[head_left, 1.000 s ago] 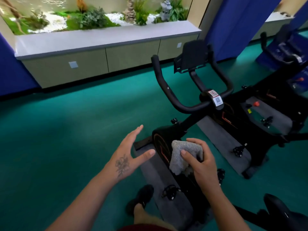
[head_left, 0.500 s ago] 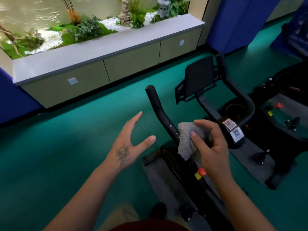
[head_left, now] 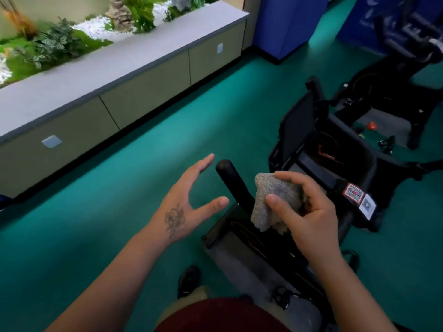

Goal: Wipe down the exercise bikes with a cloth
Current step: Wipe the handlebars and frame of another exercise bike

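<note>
A bumpy grey cloth point(head_left: 275, 200) is hanging bunched up in the middle right of the frame, lying against the black exercise bike point(head_left: 318, 164). Another black bike point(head_left: 393, 75) is standing at the upper right.

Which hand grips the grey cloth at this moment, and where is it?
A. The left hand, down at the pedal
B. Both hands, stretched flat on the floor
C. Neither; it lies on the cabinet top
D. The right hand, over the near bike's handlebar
D: the right hand curls thumb and fingers round the grey cloth beside the black handlebar, while the left hand is spread open and holds nothing.
</note>
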`<state>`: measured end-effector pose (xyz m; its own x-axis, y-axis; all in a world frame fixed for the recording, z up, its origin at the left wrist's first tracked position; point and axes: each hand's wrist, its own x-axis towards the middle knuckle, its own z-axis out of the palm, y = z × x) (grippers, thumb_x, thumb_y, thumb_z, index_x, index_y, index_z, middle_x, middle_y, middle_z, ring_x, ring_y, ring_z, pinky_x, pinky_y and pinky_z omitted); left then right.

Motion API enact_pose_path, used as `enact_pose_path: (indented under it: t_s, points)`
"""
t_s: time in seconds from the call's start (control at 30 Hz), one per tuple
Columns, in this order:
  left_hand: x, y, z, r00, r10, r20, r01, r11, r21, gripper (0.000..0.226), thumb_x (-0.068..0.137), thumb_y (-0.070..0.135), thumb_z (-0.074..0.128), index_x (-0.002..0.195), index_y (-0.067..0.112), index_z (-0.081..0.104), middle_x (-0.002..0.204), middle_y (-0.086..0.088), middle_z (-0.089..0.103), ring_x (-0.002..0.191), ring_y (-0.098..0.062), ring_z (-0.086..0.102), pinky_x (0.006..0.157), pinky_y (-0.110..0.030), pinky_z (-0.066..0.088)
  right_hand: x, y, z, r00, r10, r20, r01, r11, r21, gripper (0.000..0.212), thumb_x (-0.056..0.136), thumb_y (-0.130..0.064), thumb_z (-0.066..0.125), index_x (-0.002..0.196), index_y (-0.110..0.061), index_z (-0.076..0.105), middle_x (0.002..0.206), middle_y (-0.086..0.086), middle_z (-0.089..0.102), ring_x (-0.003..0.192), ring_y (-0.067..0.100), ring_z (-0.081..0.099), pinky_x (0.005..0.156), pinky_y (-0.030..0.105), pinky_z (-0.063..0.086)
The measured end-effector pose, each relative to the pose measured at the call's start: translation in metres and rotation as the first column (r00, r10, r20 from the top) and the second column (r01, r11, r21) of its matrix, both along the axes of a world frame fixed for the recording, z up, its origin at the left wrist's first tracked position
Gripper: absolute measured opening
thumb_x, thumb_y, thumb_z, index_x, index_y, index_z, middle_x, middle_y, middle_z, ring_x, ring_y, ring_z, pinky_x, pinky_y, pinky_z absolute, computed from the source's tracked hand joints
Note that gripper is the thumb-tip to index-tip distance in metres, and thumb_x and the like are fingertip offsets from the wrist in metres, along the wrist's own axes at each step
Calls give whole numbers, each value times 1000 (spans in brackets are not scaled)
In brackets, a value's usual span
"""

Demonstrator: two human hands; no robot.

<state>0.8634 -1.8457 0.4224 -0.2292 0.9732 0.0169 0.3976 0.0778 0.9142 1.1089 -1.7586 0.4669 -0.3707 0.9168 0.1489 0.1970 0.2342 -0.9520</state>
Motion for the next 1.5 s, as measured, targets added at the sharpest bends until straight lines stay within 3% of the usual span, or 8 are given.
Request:
enact_pose_path:
  t_s: [0.13, 0.47, 0.67, 0.83, 1.1, 1.3, 1.5]
  points:
    - [-26, 22, 2, 984, -172, -50, 174, 984, 34, 83, 93, 60, 73, 163, 35, 38, 167, 23, 39, 156, -2, 34, 128, -49, 33, -32, -5, -2, 996, -46, 75, 43, 998, 44, 32, 88, -20, 83, 117, -27, 70, 116, -17, 70, 110, 10, 68, 87, 14, 51]
    - [-51, 58, -6, 857, -509, -80, 515, 851, 101, 89, 92, 42, 80, 166, 23, 35, 169, 15, 38, 157, -9, 36, 128, -38, 33, -79, -8, 1, 947, -232, 222, 196, 966, 171, 30, 92, -22, 83, 118, -26, 71, 114, -14, 70, 106, 13, 70, 90, 31, 55]
    - [-55, 62, -7, 815, -574, -75, 579, 804, 135, 97, 90, 47, 80, 169, 25, 27, 170, 18, 34, 157, -8, 34, 124, -20, 30, -95, -14, -2, 902, -304, 307, 227, 938, 262, 29, 91, -22, 84, 118, -25, 74, 116, -11, 71, 110, 10, 69, 92, 34, 56]
    - [-55, 63, -12, 809, -586, -53, 587, 797, 144, 97, 90, 49, 80, 169, 29, 27, 170, 22, 32, 158, -5, 31, 121, -13, 28, -82, -23, -12, 871, -342, 353, 288, 937, 197, 28, 89, -25, 85, 116, -26, 77, 116, -18, 72, 110, 5, 69, 92, 34, 58]
    - [-57, 63, -12, 794, -605, -56, 606, 782, 144, 96, 90, 51, 78, 168, 27, 28, 172, 22, 28, 159, -4, 28, 125, -18, 27, -92, -22, -8, 863, -379, 334, 343, 925, 163, 28, 88, -24, 86, 115, -26, 78, 112, -18, 74, 106, 5, 71, 89, 31, 59]
    - [-55, 59, -12, 796, -605, -25, 602, 787, 138, 95, 90, 50, 79, 167, 26, 30, 174, 20, 26, 161, -7, 26, 126, -41, 34, -82, -24, -11, 856, -355, 377, 323, 935, 148, 30, 88, -28, 86, 116, -25, 78, 116, -17, 74, 109, 4, 70, 92, 33, 59]
    - [-54, 59, -11, 801, -599, -23, 596, 791, 138, 95, 89, 52, 78, 167, 27, 29, 174, 20, 25, 161, -7, 27, 126, -47, 36, -66, -30, -15, 807, -355, 472, 366, 928, 73, 28, 88, -36, 84, 115, -32, 78, 111, -23, 74, 103, -2, 70, 87, 33, 61]
